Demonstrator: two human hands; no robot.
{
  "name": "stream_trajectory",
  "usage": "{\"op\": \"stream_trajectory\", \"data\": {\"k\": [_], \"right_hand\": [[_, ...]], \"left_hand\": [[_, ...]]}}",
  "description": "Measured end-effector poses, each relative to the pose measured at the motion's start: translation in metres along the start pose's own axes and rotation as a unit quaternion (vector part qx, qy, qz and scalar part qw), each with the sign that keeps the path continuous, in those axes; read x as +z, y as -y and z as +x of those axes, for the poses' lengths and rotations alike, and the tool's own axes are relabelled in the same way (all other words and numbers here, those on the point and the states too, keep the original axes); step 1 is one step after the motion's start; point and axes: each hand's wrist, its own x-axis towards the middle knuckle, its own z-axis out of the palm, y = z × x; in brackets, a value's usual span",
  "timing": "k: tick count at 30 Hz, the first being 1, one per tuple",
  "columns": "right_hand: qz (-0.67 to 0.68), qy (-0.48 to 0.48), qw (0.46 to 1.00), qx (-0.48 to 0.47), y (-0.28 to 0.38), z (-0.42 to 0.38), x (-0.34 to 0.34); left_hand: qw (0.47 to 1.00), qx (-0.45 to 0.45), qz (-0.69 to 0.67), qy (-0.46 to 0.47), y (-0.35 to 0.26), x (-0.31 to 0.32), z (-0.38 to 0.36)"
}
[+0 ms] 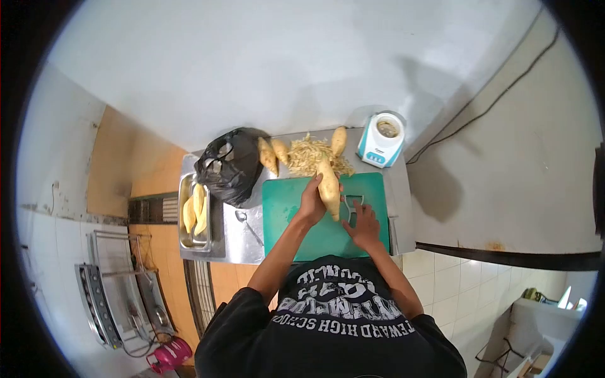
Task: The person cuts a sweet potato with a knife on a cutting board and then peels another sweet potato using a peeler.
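Observation:
My left hand [311, 203] is wrapped round a pale sweet potato [328, 188], holding it lengthwise over the green cutting board [283, 236]. Its fingertips show on the far side of the root. At the board's right part lies a Y-shaped peeler [348, 209]. My right hand [364, 227] is over it, fingers stretched and thumb apart, fingertips right at the peeler's frame. Behind the board a heap of peelings [305, 156] is piled up, with one sweet potato [339, 141] at its right and two more sweet potatoes [268, 156] at its left.
A knotted black plastic bag [230, 167] stands at the back left. Peeled yellow sweet potatoes [200, 211] lie in a steel tray [184, 239] at the left. A spoon [247, 225] rests on the steel counter [230, 249]. A white and blue blender base [382, 142] stands at the back right, by the wall.

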Motion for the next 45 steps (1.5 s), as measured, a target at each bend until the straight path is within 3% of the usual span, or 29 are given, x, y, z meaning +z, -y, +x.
{"op": "stream_trajectory", "data": {"k": [1, 3, 5, 9, 11, 12, 14, 15, 16, 17, 18, 20, 21, 23, 29, 36, 41, 45], "right_hand": [[-0.042, 0.01, 0.999, -0.002, 0.003, 0.003, 0.003], [-0.085, 0.027, 0.996, -0.013, 0.003, 0.009, 0.012], [-0.087, 0.034, 0.996, -0.007, 0.002, 0.015, 0.016], [-0.058, 0.034, 0.998, 0.007, 0.0, 0.02, 0.015], [0.087, -0.01, 0.996, -0.024, -0.007, 0.022, 0.013], [0.084, -0.006, 0.996, -0.026, -0.023, 0.027, 0.029], [0.136, -0.171, 0.968, -0.126, -0.06, 0.04, 0.079], [0.135, -0.17, 0.968, -0.126, -0.042, 0.034, 0.059], [0.287, -0.047, 0.956, -0.041, -0.026, 0.025, 0.035], [0.426, 0.076, 0.9, 0.046, -0.004, 0.018, 0.007], [0.425, 0.074, 0.901, 0.051, 0.009, 0.015, -0.009], [0.657, 0.253, 0.705, 0.082, 0.025, 0.012, -0.032], [0.658, 0.247, 0.706, 0.085, 0.032, 0.012, -0.038], [0.711, 0.291, 0.634, 0.085, 0.045, 0.012, -0.045], [0.68, 0.301, 0.665, 0.067, 0.047, 0.016, -0.036], [0.69, 0.333, 0.641, 0.045, 0.056, 0.016, -0.052], [0.755, 0.334, 0.564, 0.008, 0.061, 0.012, -0.052], [0.771, 0.337, 0.54, 0.011, 0.057, 0.013, -0.048]], "left_hand": [[0.996, -0.022, -0.086, 0.01, -0.003, 0.0, -0.009], [0.996, -0.007, -0.088, -0.014, -0.011, -0.003, -0.025], [0.987, -0.002, -0.152, 0.046, -0.009, -0.024, -0.036], [0.987, 0.008, -0.162, -0.008, -0.009, -0.041, -0.051], [0.979, 0.023, -0.132, -0.155, -0.022, -0.024, -0.061], [0.978, 0.025, -0.136, -0.158, -0.02, -0.029, -0.063], [0.979, 0.012, -0.125, -0.158, -0.015, -0.045, -0.066], [0.979, 0.012, -0.127, -0.159, -0.015, -0.048, -0.067], [0.982, 0.017, -0.125, -0.14, -0.013, -0.051, -0.068], [0.985, 0.022, -0.122, -0.12, -0.011, -0.052, -0.068], [0.985, 0.018, -0.124, -0.119, -0.009, -0.053, -0.068], [0.975, -0.004, -0.123, -0.183, -0.003, -0.052, -0.068], [0.976, -0.008, -0.124, -0.178, -0.003, -0.051, -0.067], [0.978, -0.006, -0.098, -0.184, -0.004, -0.049, -0.067], [0.984, -0.014, -0.028, -0.178, -0.006, -0.046, -0.067], [0.985, 0.011, -0.046, -0.167, -0.004, -0.048, -0.063], [0.986, 0.013, -0.023, -0.166, -0.002, -0.05, -0.063], [0.986, 0.017, -0.023, -0.163, -0.002, -0.049, -0.065]]}}
